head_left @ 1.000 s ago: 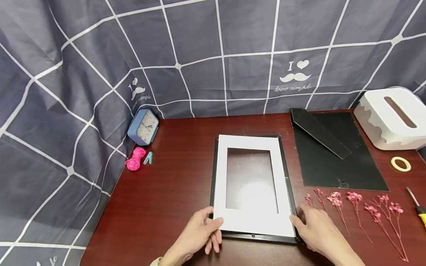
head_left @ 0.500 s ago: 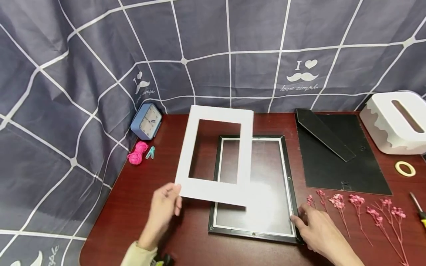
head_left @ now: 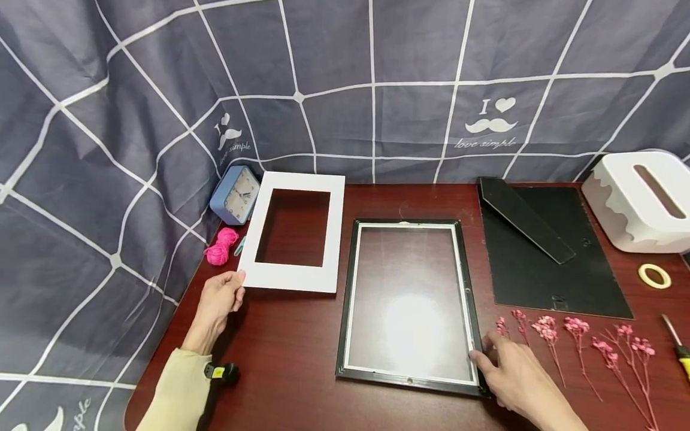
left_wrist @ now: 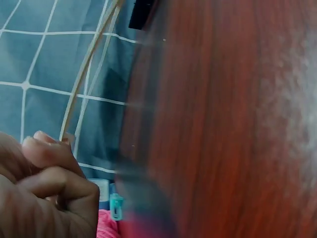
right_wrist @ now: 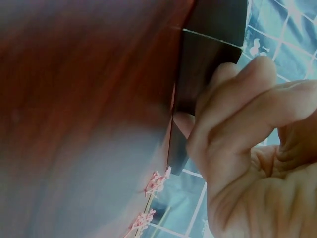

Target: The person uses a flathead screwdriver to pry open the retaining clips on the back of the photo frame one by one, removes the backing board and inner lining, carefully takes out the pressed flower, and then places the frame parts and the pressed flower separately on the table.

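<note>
At the left of the table my left hand [head_left: 220, 299] pinches the lower left corner of a white picture mat [head_left: 291, 278] with a rectangular window. In the left wrist view the mat [left_wrist: 79, 89] shows edge-on between thumb and curled fingers, raised off the wood. A black picture frame [head_left: 399, 384] with a clear pane lies flat in the middle. My right hand [head_left: 512, 371] grips its lower right edge, thumb on top. The right wrist view has those fingers [right_wrist: 233, 114] curled at the dark frame side [right_wrist: 200, 69].
Behind the mat stand a blue clock [head_left: 235, 194], pink yarn [head_left: 221, 246] and a partly covered teal clip [head_left: 240, 245]. To the right are a black backing board [head_left: 555, 287], pink dried flowers [head_left: 577, 326], a tape ring [head_left: 654, 276], a tissue box [head_left: 636, 209] and a yellow-handled tool [head_left: 683, 353].
My left hand has lifted the mat out of the black frame and carried it left, near the clock and yarn. The pane now shows fully. My right hand stays on the frame.
</note>
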